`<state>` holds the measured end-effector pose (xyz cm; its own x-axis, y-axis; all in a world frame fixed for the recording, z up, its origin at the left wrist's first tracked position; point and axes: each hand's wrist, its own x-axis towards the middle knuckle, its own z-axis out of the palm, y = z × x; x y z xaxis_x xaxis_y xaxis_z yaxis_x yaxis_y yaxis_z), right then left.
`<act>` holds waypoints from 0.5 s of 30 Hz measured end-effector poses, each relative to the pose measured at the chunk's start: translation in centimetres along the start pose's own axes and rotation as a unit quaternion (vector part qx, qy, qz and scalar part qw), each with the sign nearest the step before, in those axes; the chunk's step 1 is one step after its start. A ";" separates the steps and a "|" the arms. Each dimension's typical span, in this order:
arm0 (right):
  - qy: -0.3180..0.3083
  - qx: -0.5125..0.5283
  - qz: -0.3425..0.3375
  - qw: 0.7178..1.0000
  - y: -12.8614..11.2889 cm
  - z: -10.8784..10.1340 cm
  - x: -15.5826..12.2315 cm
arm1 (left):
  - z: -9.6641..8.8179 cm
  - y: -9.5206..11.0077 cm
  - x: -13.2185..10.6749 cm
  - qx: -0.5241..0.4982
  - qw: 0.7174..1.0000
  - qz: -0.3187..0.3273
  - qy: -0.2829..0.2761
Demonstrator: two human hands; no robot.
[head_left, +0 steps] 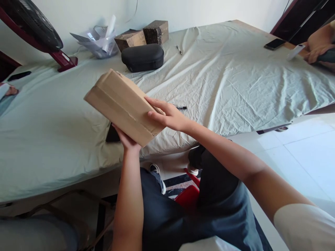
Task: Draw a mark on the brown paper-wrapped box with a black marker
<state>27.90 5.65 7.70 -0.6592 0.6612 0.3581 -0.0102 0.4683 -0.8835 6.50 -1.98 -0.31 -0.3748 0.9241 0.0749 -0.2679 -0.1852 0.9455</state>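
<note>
A brown cardboard box is held tilted above the near edge of the cloth-covered table. My left hand supports it from below, with the fingers hidden behind the box. My right hand grips its right end, thumb on the near face and index finger along the top edge. A seam runs lengthwise along the box's near face. Partly covered by my left hand and the box, a dark flat phone-like object lies on the cloth. A black pen rests just beyond my right hand.
Along the back stand a black zip case, two cardboard boxes, a clear plastic basket with papers and a fan. A second pen lies behind. Other people's hands show at left and right, near a phone.
</note>
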 end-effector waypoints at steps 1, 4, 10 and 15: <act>0.007 0.012 0.019 1.000 0.2 -0.1 -0.1 | 0.0 -0.2 -0.5 -0.022 1.000 0.016 0.002; 0.024 0.035 0.058 0.997 0.4 -0.2 -0.2 | 0.2 -0.8 -1.4 -0.034 0.998 0.043 0.007; 0.050 0.153 0.136 0.978 1.2 -0.8 0.3 | 0.2 0.2 -1.1 -0.033 0.998 0.050 -0.022; -0.037 0.217 0.148 0.964 2.4 -2.6 0.4 | -0.9 0.1 0.9 -0.043 0.996 0.068 0.046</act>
<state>29.54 8.56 6.48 -0.7335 0.6768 0.0633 -0.1165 -0.0335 -0.9926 5.38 -1.49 -0.42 -0.4922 0.8543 0.1673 -0.2823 -0.3384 0.8976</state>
